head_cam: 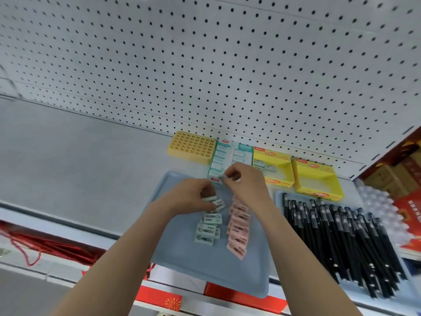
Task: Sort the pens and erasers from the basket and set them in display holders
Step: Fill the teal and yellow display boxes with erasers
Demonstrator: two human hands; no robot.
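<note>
A white perforated metal back panel fills the upper view. Directly below it runs a flat pale grey metal shelf, evenly lit. Right of the panel stand red and brown cartons; far below its left end lie red corded bags.

Light: bright, even, soft shadows | blur: slight overall, stronger at left edge | edges: wide-angle bowing

Matt perforated metal pegboard, smooth matt plastic tray, glossy cardboard yellow boxes, paper-sleeved erasers.
</note>
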